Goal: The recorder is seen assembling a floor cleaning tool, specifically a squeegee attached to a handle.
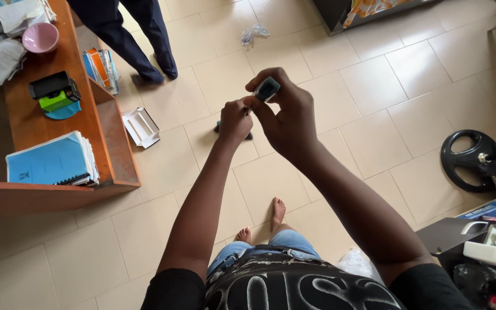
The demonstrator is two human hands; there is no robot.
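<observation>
1. Black cloth with pale lettering fills the bottom of the frame: the person's shirt (294, 287), with denim shorts and two bare feet (276, 209) on the tiles just above it.
2. Both arms reach up to the middle of the frame, where the hands meet, touching each other.
3. Right hand (288, 117): fingers curled, thumb and forefinger pinched on a small dark gadget (267, 89) with a greyish face, held up at the fingertips, well above the floor.
4. Left hand (235, 119): closed into a loose fist, its fingertips pressed at the lower end of the gadget. Whether it grips a separate small part there, I cannot tell.
5. By my reckoning the work is at the fiddly stage, one hand steadying and the other picking or pulling at the gadget's end. What it wants now is a firm pinch from the right and a small, careful tug or twist from the left.
6. Partly hidden behind the hands, a small dark thing (248, 135) lies on the tiled floor (374, 86).
7. Lower right: a box of odds and ends (489, 247); above it, a black weight plate (467, 161).
8. Left: a wooden desk (110, 143) with a blue notebook (50, 161), a green and black device (55, 92) and a pink bowl (40, 37).
9. Upper left: another person's legs (139, 40) in dark trousers.
</observation>
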